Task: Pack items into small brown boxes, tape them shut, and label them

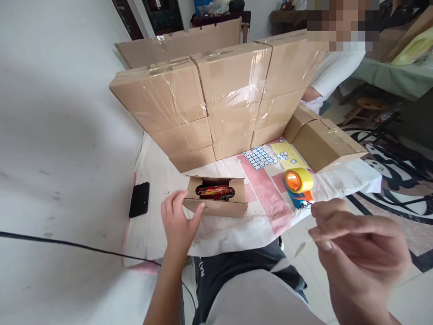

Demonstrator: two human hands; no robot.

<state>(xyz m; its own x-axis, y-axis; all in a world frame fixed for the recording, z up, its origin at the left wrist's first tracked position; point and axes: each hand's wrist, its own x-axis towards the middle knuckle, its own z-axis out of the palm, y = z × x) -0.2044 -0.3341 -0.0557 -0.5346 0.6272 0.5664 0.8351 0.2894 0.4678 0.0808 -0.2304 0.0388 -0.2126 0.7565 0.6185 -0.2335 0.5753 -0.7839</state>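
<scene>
A small cardboard box (216, 208) stands on the table with a slot in its upper side; something red and shiny in plastic wrapping (215, 192) shows inside. My left hand (179, 219) grips the box's left end, fingers at the side edge and thumb against the front. My right hand (360, 255) is raised off the table to the right, thumb and fingers pinched together. From that pinch hangs a thin see-through strip of clear tape (299, 249), partly blurred. A tape dispenser (297, 198) with a yellow roll (306, 178) lies on the table between the box and my right hand.
Taped cardboard boxes (235, 74) form a wall behind the small box. More boxes (329, 140) stand at the right. A black phone (139, 199) lies at the table's left edge; a black cable (84, 247) runs along the wall. A person in a white sleeve (338, 74) is behind.
</scene>
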